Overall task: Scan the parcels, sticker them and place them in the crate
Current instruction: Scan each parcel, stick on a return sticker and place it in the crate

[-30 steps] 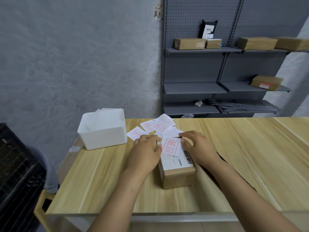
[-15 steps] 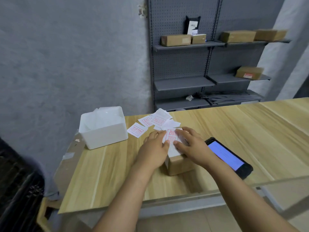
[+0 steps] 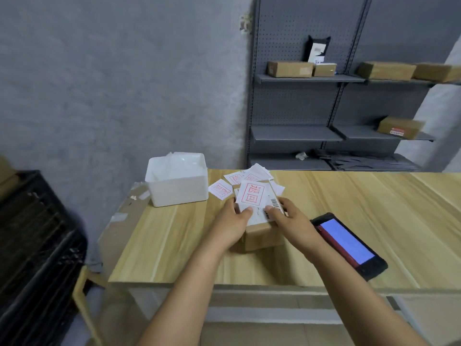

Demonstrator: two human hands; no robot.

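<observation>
A small brown cardboard parcel [image 3: 262, 236] rests on the wooden table [image 3: 174, 236], tilted up toward me. A white sticker with red print [image 3: 253, 194] lies across its top beside the barcode label. My left hand [image 3: 232, 226] grips the parcel's left side, thumb on top. My right hand [image 3: 291, 221] grips the right side, fingers over the label. Loose red-print stickers [image 3: 220, 189] lie scattered just behind the parcel. A black slatted crate [image 3: 32, 236] stands on the floor at the left.
A white plastic box [image 3: 178, 181] sits at the table's back left. A black handheld scanner with a lit blue screen [image 3: 348, 244] lies right of my hands. Grey shelving [image 3: 299, 136] behind holds several brown parcels.
Both hands slid from pressing the sticker on top to gripping the parcel's sides, and the parcel now tilts up. The view swung slightly left, showing the crate.
</observation>
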